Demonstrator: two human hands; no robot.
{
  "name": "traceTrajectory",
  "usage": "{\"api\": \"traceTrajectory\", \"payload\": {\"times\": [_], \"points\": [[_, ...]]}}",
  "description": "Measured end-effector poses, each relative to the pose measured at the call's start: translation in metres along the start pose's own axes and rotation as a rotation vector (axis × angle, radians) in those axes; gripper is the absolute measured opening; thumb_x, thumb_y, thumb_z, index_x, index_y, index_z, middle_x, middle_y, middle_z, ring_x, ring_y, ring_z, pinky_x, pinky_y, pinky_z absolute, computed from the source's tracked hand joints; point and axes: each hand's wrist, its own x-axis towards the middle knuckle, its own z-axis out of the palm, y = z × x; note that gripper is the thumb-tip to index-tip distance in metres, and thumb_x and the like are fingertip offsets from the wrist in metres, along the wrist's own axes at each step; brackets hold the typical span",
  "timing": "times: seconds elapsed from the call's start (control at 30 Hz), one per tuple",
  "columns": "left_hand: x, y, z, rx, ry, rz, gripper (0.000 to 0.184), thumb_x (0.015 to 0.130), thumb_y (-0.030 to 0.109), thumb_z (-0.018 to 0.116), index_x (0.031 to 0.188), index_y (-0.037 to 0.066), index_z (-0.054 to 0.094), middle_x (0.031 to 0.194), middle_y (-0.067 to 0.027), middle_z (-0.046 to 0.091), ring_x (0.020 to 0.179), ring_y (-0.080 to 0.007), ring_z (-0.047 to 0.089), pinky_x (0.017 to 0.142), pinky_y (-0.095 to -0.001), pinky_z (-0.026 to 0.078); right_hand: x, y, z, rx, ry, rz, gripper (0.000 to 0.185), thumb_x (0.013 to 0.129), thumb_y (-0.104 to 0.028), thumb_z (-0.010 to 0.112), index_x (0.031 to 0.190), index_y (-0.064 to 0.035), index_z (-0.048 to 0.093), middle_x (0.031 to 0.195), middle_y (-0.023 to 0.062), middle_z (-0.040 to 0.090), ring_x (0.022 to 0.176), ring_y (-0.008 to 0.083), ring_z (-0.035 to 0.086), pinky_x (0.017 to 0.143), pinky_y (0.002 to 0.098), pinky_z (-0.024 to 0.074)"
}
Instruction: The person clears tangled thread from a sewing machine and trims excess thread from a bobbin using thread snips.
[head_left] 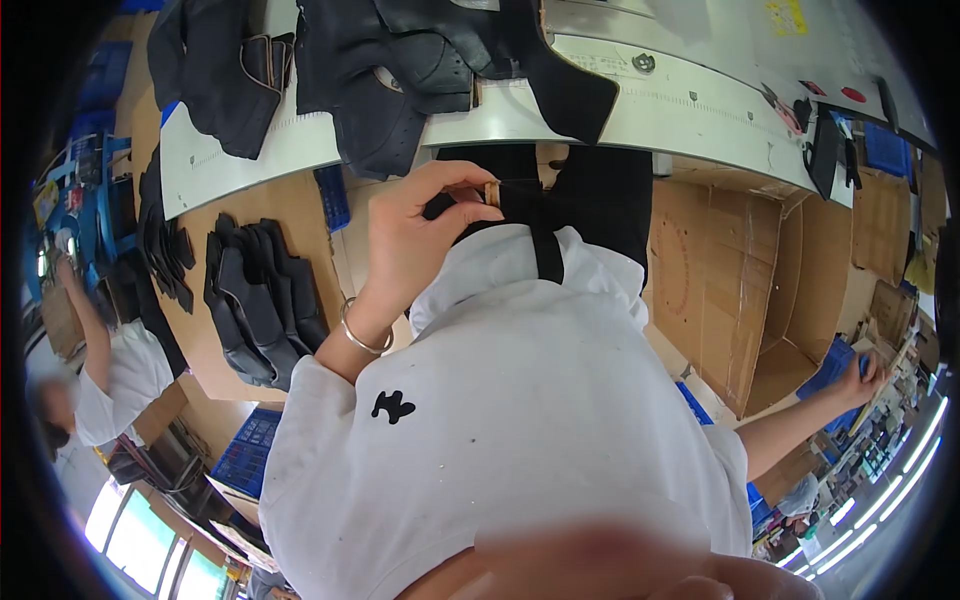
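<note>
My left hand [420, 215], with a silver bangle on its wrist, is in front of my waist. Its thumb and fingertips pinch a small tan piece [492, 194], whose kind I cannot make out. Beside it a black strap [546, 250] hangs over my white shirt. My right hand [862, 380] is stretched far out to the right, close to a blue crate [832, 366]. Its fingers are small and bent, and whether they hold anything is unclear. Black pieces like shoe uppers [400, 80] lie on the white worktable [660, 110], overhanging its front edge.
More black pieces [262, 300] rest on cardboard at the left. An open cardboard box [720, 290] stands below the table at the right. Scissors [782, 110] lie toward the table's right end. Another person [125, 375] is at the far left, one arm raised.
</note>
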Motion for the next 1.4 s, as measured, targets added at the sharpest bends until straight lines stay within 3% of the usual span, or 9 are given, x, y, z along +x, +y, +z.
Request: {"api": "traceTrajectory", "payload": {"times": [0.2,0.27,0.43,0.53,0.77,0.97,1.1,1.27,1.4], "points": [[0.001,0.003,-0.004,0.048,0.030,0.033,0.029,0.066,-0.010,0.070,0.093,-0.001,0.065,0.083,-0.0050,0.063,0.076,-0.0113,0.058,0.071,-0.0216,0.046,-0.058,0.039,0.038,-0.703,0.277,-0.524,0.025,0.092,-0.024,0.050,0.109,-0.0072,0.058,0.095,0.0071,0.060,0.085,0.0165,0.058,0.081,0.0384,0.0459],[0.001,0.013,0.009,0.100,-0.036,0.093,0.027,0.066,-0.007,0.070,0.091,0.000,0.066,0.079,-0.0054,0.063,0.073,-0.0109,0.060,0.068,-0.0213,0.048,-0.113,0.142,0.114,-0.875,0.117,-0.238,0.041,0.092,-0.034,0.050,0.121,-0.0060,0.053,0.130,0.0101,0.048,0.119,0.0217,0.046,0.099,0.0414,0.0409],[0.002,0.025,0.036,0.034,-0.130,0.201,0.030,0.066,-0.008,0.071,0.094,0.002,0.066,0.079,-0.0050,0.062,0.073,-0.0120,0.060,0.066,-0.0213,0.046,-0.298,0.316,0.268,-0.789,-1.057,0.620,0.032,0.083,-0.013,0.057,0.113,-0.0033,0.060,0.108,0.0051,0.063,0.096,0.0106,0.058,0.072,0.0206,0.0439],[0.001,0.026,0.023,0.089,-0.081,0.183,0.030,0.066,-0.007,0.071,0.094,0.002,0.066,0.079,-0.0047,0.062,0.073,-0.0119,0.060,0.065,-0.0213,0.046,-0.294,0.321,0.271,-0.900,-1.172,0.955,0.028,0.080,-0.010,0.060,0.106,-0.0019,0.061,0.097,0.0051,0.063,0.078,0.0124,0.059,0.064,0.0232,0.0450],[-0.002,-0.006,-0.004,0.107,0.080,0.120,0.025,0.066,-0.005,0.071,0.090,0.001,0.067,0.077,-0.0047,0.064,0.069,-0.0114,0.060,0.064,-0.0214,0.045,-0.147,0.185,0.184,0.333,-0.401,0.531,0.005,0.087,-0.007,0.054,0.082,-0.0067,0.055,0.050,-0.0035,0.031,0.044,0.0086,0.028,0.048,0.0237,0.0283],[0.003,-0.003,-0.009,0.143,0.068,0.140,0.025,0.066,-0.003,0.072,0.090,0.001,0.066,0.077,-0.0048,0.063,0.069,-0.0115,0.060,0.064,-0.0219,0.046,-0.005,-0.026,-0.012,-0.372,0.270,-0.329,0.024,0.094,-0.025,0.045,0.097,-0.0044,0.058,0.074,0.0037,0.052,0.062,0.0114,0.038,0.065,0.0289,0.0337],[0.007,0.006,0.002,0.154,0.027,0.156,0.025,0.066,-0.001,0.073,0.090,0.002,0.066,0.076,-0.0046,0.062,0.067,-0.0122,0.059,0.062,-0.0225,0.045,-0.071,0.041,0.040,-0.652,0.390,-0.514,0.029,0.093,-0.028,0.045,0.105,-0.0047,0.059,0.088,0.0069,0.058,0.080,0.0147,0.050,0.078,0.0324,0.0377],[0.006,0.025,0.037,0.129,-0.125,0.284,0.026,0.066,-0.001,0.073,0.090,0.003,0.065,0.075,-0.0056,0.060,0.066,-0.0157,0.055,0.056,-0.0257,0.043,-0.241,0.247,0.209,-0.804,-0.436,0.420,0.039,0.086,-0.021,0.047,0.120,-0.0033,0.056,0.120,0.0093,0.056,0.112,0.0175,0.050,0.094,0.0308,0.0356],[0.006,0.028,0.039,0.148,-0.133,0.328,0.026,0.066,-0.003,0.072,0.090,0.003,0.065,0.074,-0.0059,0.060,0.066,-0.0154,0.056,0.057,-0.0254,0.044,-0.300,0.310,0.247,-0.584,-0.930,0.944,0.037,0.076,-0.005,0.056,0.113,-0.0049,0.058,0.103,0.0050,0.061,0.088,0.0115,0.058,0.070,0.0217,0.0445]]}}
